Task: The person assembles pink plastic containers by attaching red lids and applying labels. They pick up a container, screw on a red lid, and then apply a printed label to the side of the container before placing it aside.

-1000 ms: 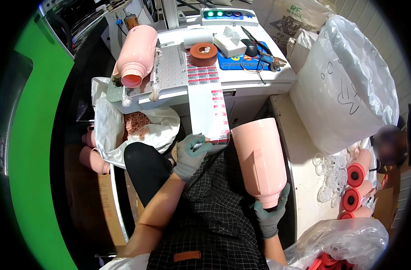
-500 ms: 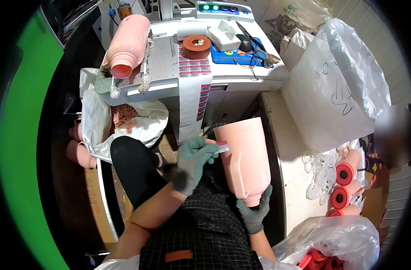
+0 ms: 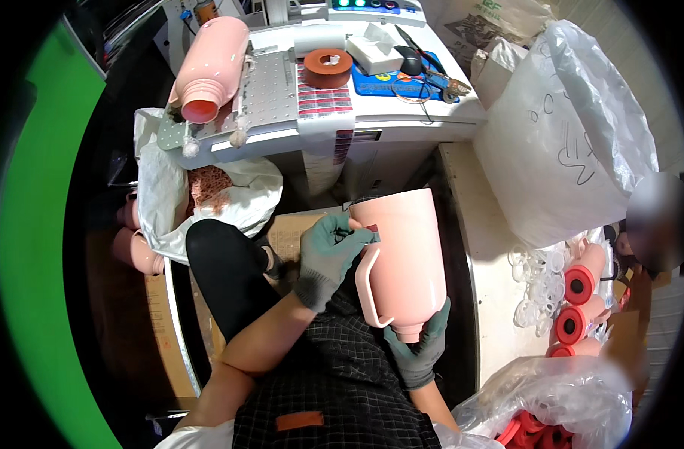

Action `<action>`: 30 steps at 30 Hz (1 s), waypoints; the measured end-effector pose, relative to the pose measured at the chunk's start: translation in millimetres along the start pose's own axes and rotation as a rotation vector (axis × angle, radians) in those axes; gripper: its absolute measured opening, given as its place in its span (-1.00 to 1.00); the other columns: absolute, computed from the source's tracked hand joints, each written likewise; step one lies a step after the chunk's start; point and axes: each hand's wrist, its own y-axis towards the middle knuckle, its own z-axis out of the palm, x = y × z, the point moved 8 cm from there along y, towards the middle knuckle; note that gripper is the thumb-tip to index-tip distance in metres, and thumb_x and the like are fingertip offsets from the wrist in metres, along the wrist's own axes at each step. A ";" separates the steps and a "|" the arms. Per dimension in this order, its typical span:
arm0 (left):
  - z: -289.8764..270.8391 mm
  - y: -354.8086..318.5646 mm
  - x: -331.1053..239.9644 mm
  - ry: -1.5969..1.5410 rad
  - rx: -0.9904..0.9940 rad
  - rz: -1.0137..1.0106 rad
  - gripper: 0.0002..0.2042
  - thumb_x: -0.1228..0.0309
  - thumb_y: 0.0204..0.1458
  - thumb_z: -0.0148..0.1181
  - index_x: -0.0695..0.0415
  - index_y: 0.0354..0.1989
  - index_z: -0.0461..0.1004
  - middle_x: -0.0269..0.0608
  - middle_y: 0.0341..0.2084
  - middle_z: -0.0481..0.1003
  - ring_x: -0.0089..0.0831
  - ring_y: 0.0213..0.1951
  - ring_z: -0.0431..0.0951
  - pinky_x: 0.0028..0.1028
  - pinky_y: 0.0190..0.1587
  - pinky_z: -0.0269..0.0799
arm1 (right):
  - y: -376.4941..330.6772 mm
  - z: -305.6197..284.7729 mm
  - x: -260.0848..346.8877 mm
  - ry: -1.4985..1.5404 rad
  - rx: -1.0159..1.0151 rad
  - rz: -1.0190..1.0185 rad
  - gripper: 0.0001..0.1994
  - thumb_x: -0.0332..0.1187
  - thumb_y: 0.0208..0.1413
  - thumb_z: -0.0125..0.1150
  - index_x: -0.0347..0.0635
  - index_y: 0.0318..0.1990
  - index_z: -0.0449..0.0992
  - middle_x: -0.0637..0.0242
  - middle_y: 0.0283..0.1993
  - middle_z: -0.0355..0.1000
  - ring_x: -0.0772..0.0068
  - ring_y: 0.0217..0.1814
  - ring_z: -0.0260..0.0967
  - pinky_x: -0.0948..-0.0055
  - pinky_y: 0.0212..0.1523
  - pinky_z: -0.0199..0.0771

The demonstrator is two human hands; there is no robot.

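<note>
Since earlier, our left hand (image 3: 328, 254) pinches a sticker onto the jug (image 3: 403, 254); our right hand (image 3: 420, 350) grips its neck.

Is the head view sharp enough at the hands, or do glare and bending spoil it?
Head view: sharp at the left hand and the pink plastic jug; glare on the clear plastic bag; straight edges bend toward the rim; one patch at right is blurred.
</note>
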 end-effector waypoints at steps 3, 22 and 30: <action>-49.6 16.4 -14.1 0.742 -0.066 0.101 -0.66 0.28 0.04 0.53 0.16 -0.23 0.47 -0.34 -0.45 0.48 -0.57 -0.40 0.47 -0.48 -0.25 0.46 | -6.9 -4.6 -17.4 0.201 0.047 0.253 0.17 -0.40 -0.20 0.66 -0.35 0.58 -0.02 -0.07 0.51 0.21 0.09 0.41 0.34 0.15 0.37 0.39; -75.7 -4.6 -236.2 1.861 0.054 1.536 -0.86 0.28 0.03 0.24 0.03 -0.29 0.56 -0.36 -0.32 0.45 -0.35 -0.21 0.52 -0.23 -0.24 0.44 | 210.8 34.6 97.6 -0.044 -0.207 -0.416 -0.08 -0.25 -0.16 0.66 -0.09 0.45 0.35 -0.29 0.52 0.12 -0.36 0.45 0.29 0.00 0.30 0.48; -79.2 -129.6 -185.6 1.121 0.283 1.101 -0.77 0.22 -0.09 0.49 -0.04 -0.29 0.63 -0.40 -0.42 0.49 -0.37 -0.34 0.53 -0.30 -0.39 0.44 | 278.2 165.5 233.5 -0.104 -0.041 -0.872 -0.14 -0.15 -0.21 0.63 0.25 0.39 0.44 -0.04 0.44 0.33 0.09 -0.09 0.64 0.25 -0.31 0.64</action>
